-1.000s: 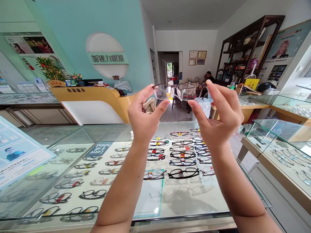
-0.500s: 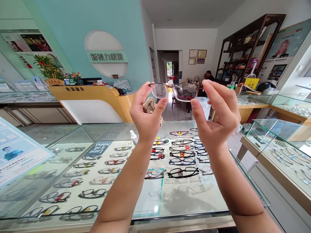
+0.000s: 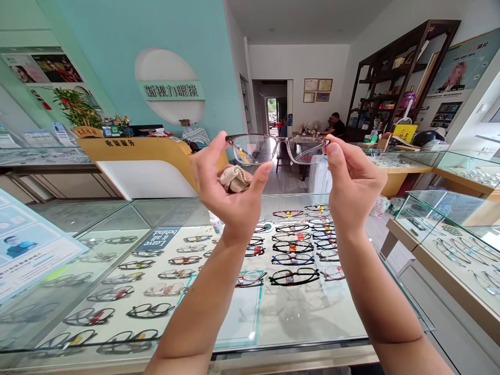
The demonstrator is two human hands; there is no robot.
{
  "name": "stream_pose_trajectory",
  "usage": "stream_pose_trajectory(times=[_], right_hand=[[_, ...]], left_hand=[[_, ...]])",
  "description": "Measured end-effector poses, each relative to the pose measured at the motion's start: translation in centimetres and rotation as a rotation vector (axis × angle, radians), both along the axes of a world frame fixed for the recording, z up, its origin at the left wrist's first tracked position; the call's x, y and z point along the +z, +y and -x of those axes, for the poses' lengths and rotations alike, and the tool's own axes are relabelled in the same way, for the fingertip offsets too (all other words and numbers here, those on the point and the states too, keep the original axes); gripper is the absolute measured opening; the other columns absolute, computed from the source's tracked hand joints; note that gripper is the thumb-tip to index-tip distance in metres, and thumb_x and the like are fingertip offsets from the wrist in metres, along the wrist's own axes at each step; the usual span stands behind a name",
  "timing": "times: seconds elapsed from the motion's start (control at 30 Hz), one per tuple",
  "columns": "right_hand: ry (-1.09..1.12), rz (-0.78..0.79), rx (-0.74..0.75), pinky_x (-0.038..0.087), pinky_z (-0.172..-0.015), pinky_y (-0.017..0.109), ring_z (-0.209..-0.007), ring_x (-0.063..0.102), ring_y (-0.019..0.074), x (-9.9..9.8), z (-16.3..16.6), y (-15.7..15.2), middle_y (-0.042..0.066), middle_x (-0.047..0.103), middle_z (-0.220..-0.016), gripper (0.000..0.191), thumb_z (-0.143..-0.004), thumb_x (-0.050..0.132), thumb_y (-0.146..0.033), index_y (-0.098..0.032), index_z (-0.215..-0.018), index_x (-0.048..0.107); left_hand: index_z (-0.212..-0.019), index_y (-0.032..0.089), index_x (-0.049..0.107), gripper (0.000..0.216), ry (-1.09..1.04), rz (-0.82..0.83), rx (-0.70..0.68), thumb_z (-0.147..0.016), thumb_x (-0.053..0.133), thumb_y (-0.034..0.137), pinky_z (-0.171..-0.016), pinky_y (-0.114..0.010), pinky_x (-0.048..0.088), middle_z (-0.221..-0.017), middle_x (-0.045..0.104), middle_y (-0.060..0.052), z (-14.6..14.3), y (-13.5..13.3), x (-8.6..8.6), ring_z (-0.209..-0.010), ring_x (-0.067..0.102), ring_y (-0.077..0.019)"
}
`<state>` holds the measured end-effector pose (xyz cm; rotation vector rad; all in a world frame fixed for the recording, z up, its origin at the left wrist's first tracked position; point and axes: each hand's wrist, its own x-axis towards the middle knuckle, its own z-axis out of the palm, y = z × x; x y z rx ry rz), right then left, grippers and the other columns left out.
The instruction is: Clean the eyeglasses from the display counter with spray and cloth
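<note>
A pair of eyeglasses (image 3: 279,140) with a dark upper rim and clear lenses is held up above the glass display case. My left hand (image 3: 230,192) grips its left end between thumb and fingers. A crumpled beige cloth (image 3: 235,178) is tucked in that same palm. At the other end, my right hand (image 3: 357,177) pinches the frame's right corner with thumb and forefinger. Both lenses face me, and the room shows through them.
Below my arms is the glass display case (image 3: 250,333) with rows of eyeglasses (image 3: 294,277) and a small white bottle (image 3: 215,223). A printed sign (image 3: 35,247) stands left. Another glass case (image 3: 449,239) is on the right. A person (image 3: 336,125) sits at the back.
The eyeglasses have shifted a little left and turned to face me more squarely. My left hand moved left, showing more of the cloth. The right thumb has closed up onto the frame corner.
</note>
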<state>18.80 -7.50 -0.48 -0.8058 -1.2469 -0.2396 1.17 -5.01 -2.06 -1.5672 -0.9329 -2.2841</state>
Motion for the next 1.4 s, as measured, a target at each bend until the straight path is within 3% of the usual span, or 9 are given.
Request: stream_pose_trajectory(times=[0.2,0.33,0.5,0.63,0.87,1.2,1.4], right_hand=[[0.103,0.076,0.132,0.069,-0.093,0.049,-0.116,0.08,0.0277,-0.2,-0.3,0.5,0.008,0.086,-0.121,0.038,-0.111,0.057,-0.044,-0.032,-0.134,0.084],[0.122,0.095,0.142,0.069,-0.09,0.047,-0.114,0.081,0.0268,-0.2,-0.3,0.6,0.009,0.086,-0.122,0.037,-0.11,0.058,-0.045,-0.03,-0.129,0.086],[0.141,0.113,0.165,0.069,-0.088,0.046,-0.111,0.081,0.0267,-0.2,-0.3,0.9,0.009,0.087,-0.121,0.037,-0.109,0.059,-0.045,-0.029,-0.128,0.087],[0.095,0.1,0.129,0.069,-0.084,0.044,-0.109,0.082,0.0256,-0.3,-0.4,1.2,0.009,0.087,-0.118,0.039,-0.111,0.056,-0.045,-0.029,-0.129,0.086],[0.091,0.075,0.116,0.067,-0.089,0.044,-0.106,0.08,0.0242,-0.5,-0.4,1.4,0.009,0.086,-0.114,0.036,-0.11,0.057,-0.043,-0.028,-0.122,0.088],[0.094,0.103,0.143,0.064,-0.09,0.042,-0.108,0.078,0.0233,-0.6,-0.2,1.6,0.009,0.086,-0.117,0.034,-0.11,0.057,-0.04,-0.029,-0.121,0.088],[0.108,0.125,0.252,0.065,-0.088,0.041,-0.095,0.08,0.0209,-1.0,-0.4,2.5,0.007,0.087,-0.111,0.031,-0.107,0.064,-0.043,-0.026,-0.117,0.089]], left_hand=[[-0.155,0.038,0.059,0.081,0.01,0.037,-0.128,-0.087,0.085,0.072,-0.076,-0.049,0.066,-0.156,0.063,-0.014,0.2,0.1,-0.3,-0.115,0.072,-0.0336],[-0.154,0.037,0.061,0.08,0.033,0.021,-0.108,-0.087,0.084,0.074,-0.075,-0.047,0.065,-0.153,0.063,-0.015,0.2,0.3,-0.6,-0.119,0.07,-0.034],[-0.15,0.036,0.063,0.083,0.031,0.005,0.036,-0.082,0.089,0.074,-0.078,-0.046,0.065,-0.153,0.061,-0.016,0.2,0.4,-0.7,-0.121,0.067,-0.034],[-0.154,0.036,0.061,0.081,0.07,0.029,-0.003,-0.085,0.087,0.072,-0.086,-0.05,0.066,-0.157,0.059,-0.016,0.3,0.4,-0.7,-0.131,0.064,-0.0368],[-0.143,0.034,0.068,0.066,0.04,-0.014,0.091,-0.087,0.09,0.064,-0.092,-0.049,0.067,-0.139,0.071,-0.012,0.1,-0.9,0.3,-0.128,0.07,-0.034],[-0.137,0.031,0.07,0.063,0.053,-0.028,0.086,-0.086,0.094,0.058,-0.1,-0.05,0.066,-0.128,0.073,-0.011,0.2,-0.7,0.5,-0.127,0.072,-0.0335],[-0.141,0.03,0.067,0.071,0.058,-0.011,0.013,-0.083,0.096,0.059,-0.101,-0.052,0.067,-0.14,0.068,-0.015,0.3,-0.8,0.1,-0.139,0.063,-0.0379]])
